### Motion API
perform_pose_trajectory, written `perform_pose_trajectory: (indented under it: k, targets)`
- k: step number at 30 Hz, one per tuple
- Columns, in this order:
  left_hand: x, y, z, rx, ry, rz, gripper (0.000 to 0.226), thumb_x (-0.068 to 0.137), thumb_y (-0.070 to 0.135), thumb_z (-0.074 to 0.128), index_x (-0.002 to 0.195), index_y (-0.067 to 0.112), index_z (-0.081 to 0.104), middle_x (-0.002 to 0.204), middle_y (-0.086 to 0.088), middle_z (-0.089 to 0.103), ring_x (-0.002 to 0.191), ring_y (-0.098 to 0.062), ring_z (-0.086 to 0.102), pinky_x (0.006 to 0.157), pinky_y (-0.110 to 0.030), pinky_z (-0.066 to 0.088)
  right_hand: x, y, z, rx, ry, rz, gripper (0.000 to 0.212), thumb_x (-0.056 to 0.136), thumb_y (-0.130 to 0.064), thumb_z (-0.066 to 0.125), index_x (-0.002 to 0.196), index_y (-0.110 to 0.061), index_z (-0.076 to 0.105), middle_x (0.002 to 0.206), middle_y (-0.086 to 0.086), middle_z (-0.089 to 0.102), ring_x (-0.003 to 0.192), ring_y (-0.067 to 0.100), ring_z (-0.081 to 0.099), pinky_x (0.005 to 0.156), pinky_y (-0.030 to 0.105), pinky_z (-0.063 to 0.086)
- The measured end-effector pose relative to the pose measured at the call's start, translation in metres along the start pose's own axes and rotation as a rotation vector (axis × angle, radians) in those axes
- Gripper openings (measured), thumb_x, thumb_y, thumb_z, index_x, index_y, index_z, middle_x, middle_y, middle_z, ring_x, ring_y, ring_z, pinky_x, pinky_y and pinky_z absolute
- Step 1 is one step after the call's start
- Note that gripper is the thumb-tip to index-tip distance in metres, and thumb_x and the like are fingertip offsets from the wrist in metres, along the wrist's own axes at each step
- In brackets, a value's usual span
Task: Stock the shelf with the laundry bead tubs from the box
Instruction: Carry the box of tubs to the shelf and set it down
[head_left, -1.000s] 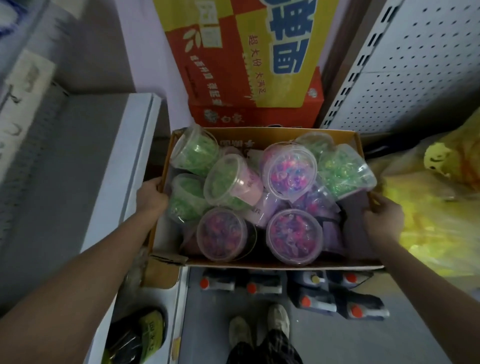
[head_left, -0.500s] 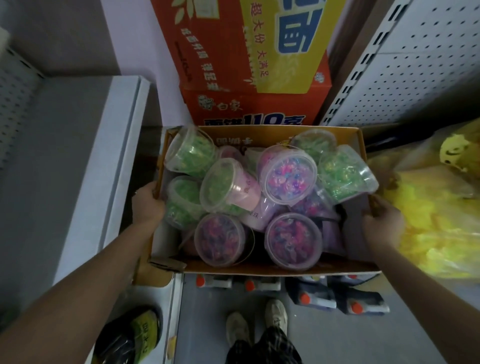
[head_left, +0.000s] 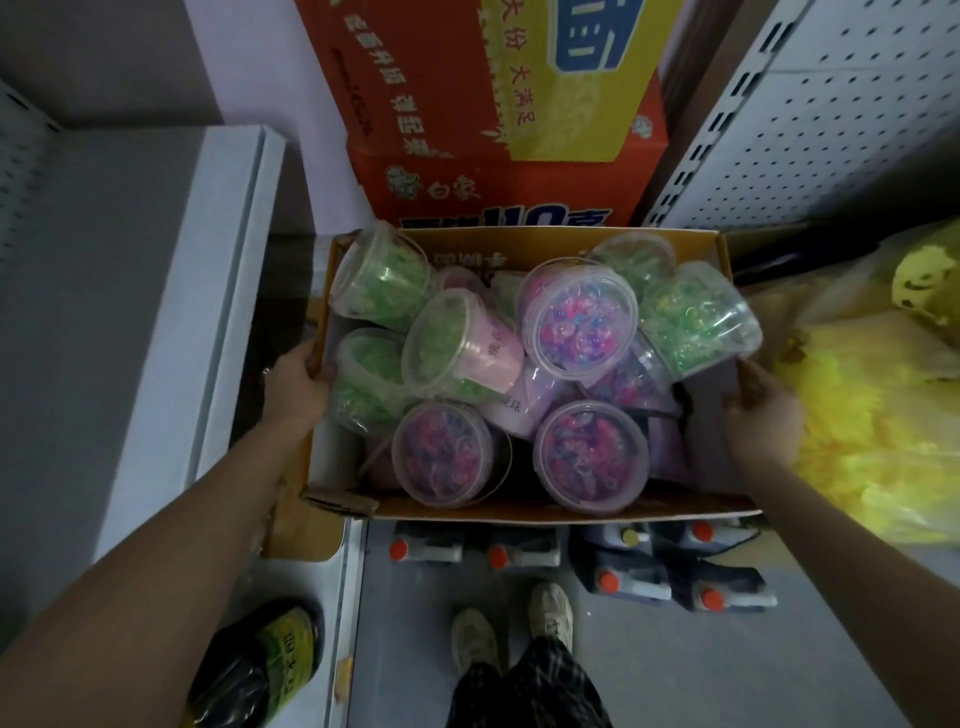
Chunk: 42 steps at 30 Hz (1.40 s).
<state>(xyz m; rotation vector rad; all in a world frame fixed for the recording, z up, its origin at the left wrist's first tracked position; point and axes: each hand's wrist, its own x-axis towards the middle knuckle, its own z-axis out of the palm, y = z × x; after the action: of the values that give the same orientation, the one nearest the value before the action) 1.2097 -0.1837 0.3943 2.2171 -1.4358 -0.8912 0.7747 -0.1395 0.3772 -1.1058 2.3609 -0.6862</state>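
I hold the box (head_left: 519, 512) with both hands, one on each side, so it sits level and nothing rolls out. My left hand (head_left: 296, 387) is curled round the left wall of the box, and my right hand (head_left: 763, 415) is curled round the right wall the same way.

All the tubs (head_left: 584, 319) are in the box, piled any old way; some lie on their sides and some are lid up. One green tub (head_left: 696, 317) leans out over the right wall of the box, so I think a tilt could drop it.

The shelf (head_left: 156, 312) is just left of the box, and I see no tubs on it, so the job has hardly begun. The bottles (head_left: 634, 574) stand on the floor under the near side of the box; I think I must find a clear spot to put the box down, close to the shelf, so a hand is free to lift tubs out.
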Motion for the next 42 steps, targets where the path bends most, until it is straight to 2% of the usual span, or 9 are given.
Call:
perform_pose_trajectory:
  k: [2, 7, 11, 21, 23, 26, 31, 35, 42]
  targets:
    - [0.0, 0.002, 0.001, 0.024, -0.013, -0.013, 0.034, 0.094, 0.015, 0.052, 0.128, 0.007, 0.054, 0.115, -0.019, 0.063, 0.107, -0.036, 0.058, 0.084, -0.034, 0.043, 0.002, 0.001, -0.001, -0.019, -0.028, -0.023, 0.043, 0.085, -0.001, 0.053, 0.126, -0.012, 0.058, 0.112, 0.019, 0.067, 0.1, 0.038, 0.062, 0.082, 0.043, 0.048]
    - [-0.005, 0.004, 0.003, 0.008, -0.06, -0.032, 0.046, 0.096, 0.023, 0.05, 0.139, 0.01, 0.04, 0.128, -0.02, 0.056, 0.115, -0.037, 0.054, 0.086, -0.033, 0.039, 0.003, 0.003, -0.002, -0.082, -0.093, -0.03, 0.059, 0.082, 0.004, 0.051, 0.138, -0.013, 0.047, 0.122, 0.018, 0.062, 0.108, 0.038, 0.058, 0.087, 0.04, 0.046]
    - [-0.011, 0.002, 0.005, -0.022, -0.119, -0.056, 0.057, 0.097, 0.029, 0.048, 0.147, 0.015, 0.025, 0.136, -0.017, 0.05, 0.122, -0.036, 0.049, 0.088, -0.032, 0.036, 0.004, 0.003, -0.006, -0.099, -0.129, -0.028, 0.062, 0.082, 0.004, 0.051, 0.141, -0.014, 0.042, 0.126, 0.018, 0.06, 0.111, 0.038, 0.056, 0.089, 0.041, 0.045]
    - [-0.033, 0.01, -0.002, -0.042, -0.094, -0.057, 0.062, 0.098, 0.025, 0.044, 0.15, 0.014, 0.013, 0.145, -0.018, 0.04, 0.129, -0.037, 0.043, 0.101, -0.041, 0.036, -0.009, -0.004, -0.018, -0.128, -0.167, -0.081, 0.067, 0.08, 0.005, 0.053, 0.143, -0.011, 0.036, 0.124, 0.023, 0.058, 0.109, 0.042, 0.055, 0.085, 0.041, 0.045]
    - [-0.039, 0.011, -0.003, -0.049, -0.075, -0.023, 0.062, 0.098, 0.024, 0.045, 0.15, 0.012, 0.014, 0.144, -0.017, 0.041, 0.129, -0.035, 0.043, 0.1, -0.038, 0.036, -0.014, -0.007, -0.021, -0.113, -0.167, -0.087, 0.065, 0.081, 0.004, 0.053, 0.142, -0.011, 0.037, 0.126, 0.022, 0.057, 0.111, 0.041, 0.054, 0.086, 0.04, 0.044]
    - [-0.048, 0.008, -0.004, -0.056, -0.083, 0.069, 0.056, 0.096, 0.016, 0.051, 0.146, 0.012, 0.027, 0.134, -0.014, 0.051, 0.122, -0.031, 0.051, 0.088, -0.028, 0.039, -0.02, -0.01, -0.027, -0.098, -0.186, -0.072, 0.069, 0.08, 0.003, 0.055, 0.144, -0.013, 0.036, 0.127, 0.02, 0.057, 0.113, 0.039, 0.054, 0.088, 0.04, 0.044]
    - [-0.058, 0.007, -0.008, -0.085, -0.127, 0.182, 0.058, 0.091, 0.015, 0.059, 0.143, 0.013, 0.032, 0.137, -0.008, 0.049, 0.123, -0.022, 0.049, 0.093, -0.03, 0.04, -0.022, -0.012, -0.032, -0.12, -0.259, -0.054, 0.078, 0.08, 0.005, 0.056, 0.148, -0.02, 0.026, 0.124, 0.021, 0.058, 0.109, 0.038, 0.056, 0.079, 0.033, 0.042]
    - [-0.067, 0.016, -0.009, -0.087, -0.082, 0.245, 0.055, 0.091, 0.011, 0.058, 0.141, 0.009, 0.034, 0.127, 0.002, 0.048, 0.114, -0.008, 0.044, 0.09, -0.022, 0.037, -0.024, -0.019, -0.034, -0.14, -0.257, -0.046, 0.075, 0.082, 0.004, 0.055, 0.147, -0.018, 0.026, 0.129, 0.022, 0.053, 0.114, 0.039, 0.052, 0.084, 0.034, 0.04]
    - [-0.077, 0.014, -0.011, -0.081, -0.099, 0.256, 0.051, 0.092, 0.014, 0.057, 0.139, 0.018, 0.037, 0.131, -0.006, 0.054, 0.12, -0.018, 0.051, 0.097, -0.035, 0.044, -0.041, -0.029, -0.045, -0.138, -0.248, -0.086, 0.064, 0.084, 0.002, 0.053, 0.143, -0.014, 0.034, 0.127, 0.022, 0.055, 0.112, 0.04, 0.053, 0.087, 0.041, 0.043]
